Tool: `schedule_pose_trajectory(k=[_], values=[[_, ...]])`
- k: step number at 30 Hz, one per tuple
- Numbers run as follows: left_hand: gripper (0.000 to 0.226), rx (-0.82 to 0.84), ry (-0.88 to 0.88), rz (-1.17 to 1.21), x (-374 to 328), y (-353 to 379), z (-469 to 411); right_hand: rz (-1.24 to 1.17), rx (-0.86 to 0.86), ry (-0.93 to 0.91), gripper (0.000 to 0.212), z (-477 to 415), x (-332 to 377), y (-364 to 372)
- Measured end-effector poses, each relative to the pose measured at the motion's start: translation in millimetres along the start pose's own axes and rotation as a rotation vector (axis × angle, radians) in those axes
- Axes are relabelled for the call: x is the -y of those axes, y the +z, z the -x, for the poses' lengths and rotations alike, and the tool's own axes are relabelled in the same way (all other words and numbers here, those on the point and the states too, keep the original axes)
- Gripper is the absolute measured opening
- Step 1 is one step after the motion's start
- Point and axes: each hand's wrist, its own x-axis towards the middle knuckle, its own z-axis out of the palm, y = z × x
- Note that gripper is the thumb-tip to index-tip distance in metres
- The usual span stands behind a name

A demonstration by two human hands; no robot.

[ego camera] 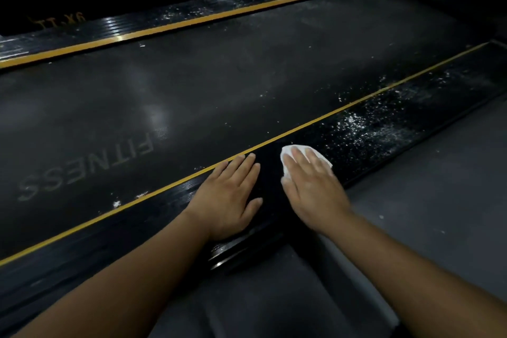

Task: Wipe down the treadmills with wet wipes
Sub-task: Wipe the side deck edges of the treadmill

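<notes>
Right hand lies flat, fingers straight, pressing a white wet wipe onto the near black side rail of the treadmill, just short of white speckled residue. Left hand rests open-palmed on the rail beside it, holding nothing.

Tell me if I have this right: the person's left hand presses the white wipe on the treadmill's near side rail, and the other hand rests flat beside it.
Not quite: the head view shows the right hand pressing the white wipe on the near side rail; the left hand rests flat beside it.
</notes>
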Motion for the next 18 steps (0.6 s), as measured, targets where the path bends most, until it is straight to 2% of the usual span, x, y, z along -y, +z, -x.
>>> schedule_pose_trajectory(k=[2, 5, 7, 12, 13, 15, 17, 18], values=[[0.084, -0.021, 0.031, 0.014, 2.1, 2.3, -2.3, -0.017, -0.043, 0.035, 0.072, -1.2, 18.4, 4.6], [0.078, -0.095, 0.056, 0.055, 5.0, 10.7, -1.7, -0.06, -0.03, -0.098, 0.054, 31.2, 29.4, 8.3], [0.075, -0.126, 0.048, 0.066, 4.9, 12.8, -2.7, -0.042, -0.034, -0.131, 0.051, 49.0, 16.2, 9.1], [0.078, -0.089, -0.012, 0.066, -7.3, 11.2, -7.9, -0.054, -0.152, 0.213, 0.059, 22.1, 3.6, 8.2], [0.077, -0.093, -0.024, 0.067, -8.9, 11.0, -8.4, -0.035, -0.157, 0.2, 0.058, 20.5, 12.0, 9.7], [0.073, -0.096, -0.029, 0.07, -8.9, 11.7, -8.8, 0.017, -0.125, 0.032, 0.053, 34.0, 22.6, 15.2], [0.074, -0.09, -0.029, 0.072, -6.9, 13.4, -9.4, 0.019, -0.063, -0.12, 0.05, 50.6, 10.2, 13.6], [0.075, -0.087, -0.027, 0.073, -6.9, 13.2, -9.7, 0.029, -0.058, -0.123, 0.051, 50.4, -3.2, 11.8]])
